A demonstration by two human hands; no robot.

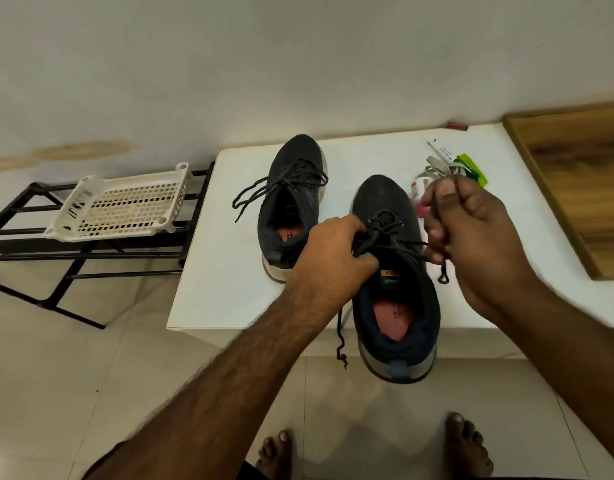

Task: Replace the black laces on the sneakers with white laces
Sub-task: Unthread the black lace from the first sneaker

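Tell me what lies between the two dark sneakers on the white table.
Bare white table only, between far sneaker and near sneaker, in the head view.

A white perforated plastic basket [120,206] sits tilted on a black metal rack [39,233] left of the white tabletop [215,271]. A wooden tray [582,181] lies at the right. Near the tabletop's far edge lie a small red-brown packet [456,125], a white tube [441,150] and a green plastic clip [473,169]. Pale floor tiles [91,358] spread below.
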